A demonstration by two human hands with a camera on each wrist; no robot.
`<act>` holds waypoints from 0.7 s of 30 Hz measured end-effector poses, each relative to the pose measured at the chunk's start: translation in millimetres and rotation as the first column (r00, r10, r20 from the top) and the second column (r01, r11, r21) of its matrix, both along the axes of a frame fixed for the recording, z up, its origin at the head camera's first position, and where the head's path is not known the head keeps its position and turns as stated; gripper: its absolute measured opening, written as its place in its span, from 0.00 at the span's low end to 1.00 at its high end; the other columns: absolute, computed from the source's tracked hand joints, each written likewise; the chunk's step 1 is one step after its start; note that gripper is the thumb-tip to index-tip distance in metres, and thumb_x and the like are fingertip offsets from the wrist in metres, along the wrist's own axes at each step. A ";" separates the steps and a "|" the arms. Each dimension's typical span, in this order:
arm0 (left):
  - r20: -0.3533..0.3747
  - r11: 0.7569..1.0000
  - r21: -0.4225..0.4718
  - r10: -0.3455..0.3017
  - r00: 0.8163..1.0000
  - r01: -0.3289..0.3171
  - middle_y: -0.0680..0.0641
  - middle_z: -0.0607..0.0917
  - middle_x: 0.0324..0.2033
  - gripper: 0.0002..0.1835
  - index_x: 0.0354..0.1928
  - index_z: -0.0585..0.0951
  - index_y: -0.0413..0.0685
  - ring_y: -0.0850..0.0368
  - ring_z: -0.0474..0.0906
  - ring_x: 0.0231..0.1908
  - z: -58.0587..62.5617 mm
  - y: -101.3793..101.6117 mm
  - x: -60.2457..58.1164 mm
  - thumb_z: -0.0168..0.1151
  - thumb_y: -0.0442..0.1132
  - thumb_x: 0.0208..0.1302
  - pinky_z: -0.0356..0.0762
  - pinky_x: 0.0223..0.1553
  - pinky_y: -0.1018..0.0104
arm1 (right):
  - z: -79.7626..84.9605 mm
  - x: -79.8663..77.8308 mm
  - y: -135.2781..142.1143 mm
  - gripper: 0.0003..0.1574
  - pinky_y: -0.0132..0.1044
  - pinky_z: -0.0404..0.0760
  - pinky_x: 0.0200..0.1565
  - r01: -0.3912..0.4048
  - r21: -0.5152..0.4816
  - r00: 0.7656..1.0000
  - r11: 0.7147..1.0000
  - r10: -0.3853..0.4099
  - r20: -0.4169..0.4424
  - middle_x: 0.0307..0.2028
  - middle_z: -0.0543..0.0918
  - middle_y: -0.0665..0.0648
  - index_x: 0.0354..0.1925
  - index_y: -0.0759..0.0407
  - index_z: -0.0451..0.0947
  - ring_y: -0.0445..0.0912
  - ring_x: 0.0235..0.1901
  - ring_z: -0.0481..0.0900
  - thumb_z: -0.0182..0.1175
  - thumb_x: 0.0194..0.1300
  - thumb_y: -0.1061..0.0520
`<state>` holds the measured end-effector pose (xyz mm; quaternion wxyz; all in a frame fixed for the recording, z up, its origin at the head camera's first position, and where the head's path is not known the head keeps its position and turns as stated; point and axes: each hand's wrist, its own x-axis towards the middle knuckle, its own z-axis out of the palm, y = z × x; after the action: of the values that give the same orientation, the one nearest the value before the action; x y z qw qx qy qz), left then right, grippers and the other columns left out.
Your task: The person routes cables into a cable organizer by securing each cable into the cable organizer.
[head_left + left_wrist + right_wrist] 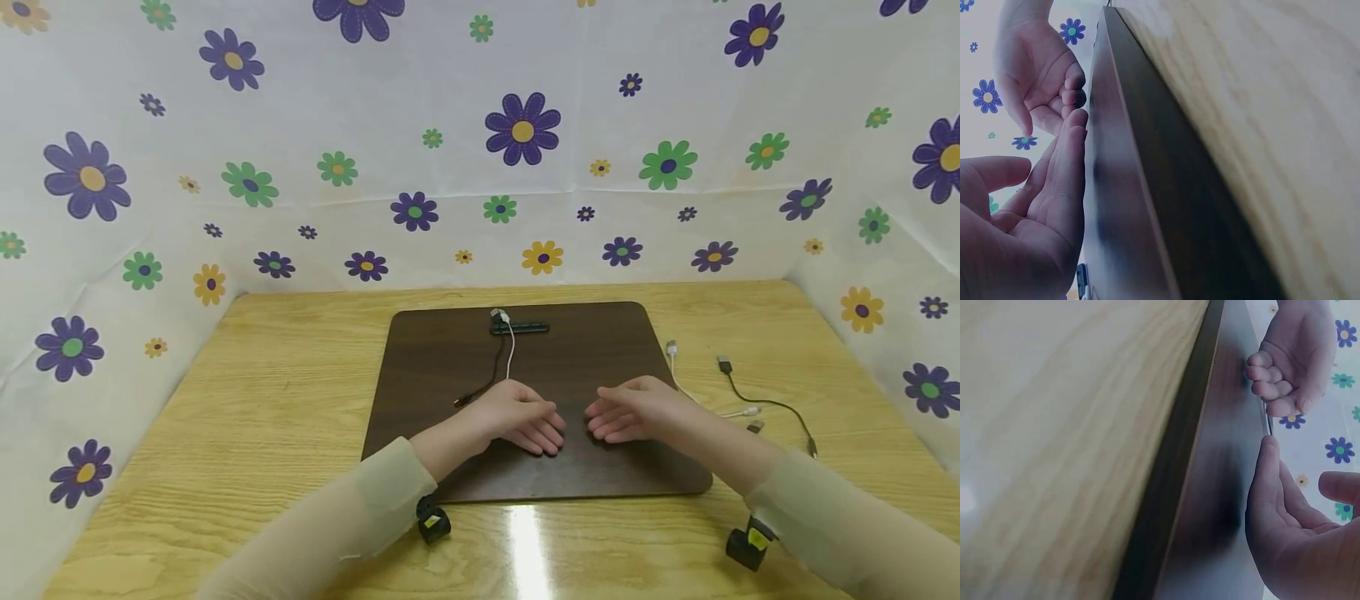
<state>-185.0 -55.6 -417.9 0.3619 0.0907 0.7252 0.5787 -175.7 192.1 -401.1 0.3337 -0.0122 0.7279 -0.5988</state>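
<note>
Both hands hover palm-inward close over a dark brown board (pixel 427 358), with fingers relaxed and slightly bent. My left hand (pixel 525 417) is over the board's middle and holds nothing. Facing it across a small gap, my right hand (pixel 630 411) is also bare. Each wrist view shows the two palms turned toward each other beside the board's edge. Behind the left hand, a white USB cable (pixel 513 346) and a black USB cable (pixel 497 362) run forward from a dark slotted strip (pixel 534 327) near the board's back edge. The left wrist partly hides the white cable.
Right of the board lie another white USB cable (pixel 672 367), partly behind the right forearm, and a black cable (pixel 772 403). A small plug end (pixel 755 426) shows beside that forearm. The wooden table (pixel 247 400) meets a flower-printed cloth (pixel 450 83) at the back and sides.
</note>
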 end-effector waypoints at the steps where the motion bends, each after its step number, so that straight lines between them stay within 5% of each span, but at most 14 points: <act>1: 0.002 1.000 -0.001 -0.001 1.000 0.001 0.29 0.92 0.43 0.19 0.52 0.87 0.26 0.61 0.91 0.31 -0.5 1.4 0.5 0.53 0.38 0.83 0.92 0.37 0.65 | -0.7 1.5 2.6 0.31 0.33 0.92 0.44 0.000 0.003 1.000 1.000 0.000 0.001 0.35 0.92 0.53 0.60 0.84 0.76 0.38 0.36 0.90 0.44 0.87 0.53; 21: 0.007 0.999 0.005 -0.048 0.999 0.048 0.28 0.91 0.43 0.19 0.51 0.87 0.26 0.58 0.92 0.31 -0.5 23.8 8.8 0.53 0.37 0.83 0.92 0.37 0.64 | -6.5 26.0 48.9 0.33 0.32 0.91 0.44 0.004 0.041 0.999 0.999 -0.006 0.042 0.37 0.91 0.50 0.61 0.83 0.75 0.38 0.38 0.90 0.40 0.88 0.52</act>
<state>-176.2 -31.8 -418.4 0.3783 0.1069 0.7200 0.5719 -149.7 241.0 -407.5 0.3474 0.0092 0.7330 -0.5847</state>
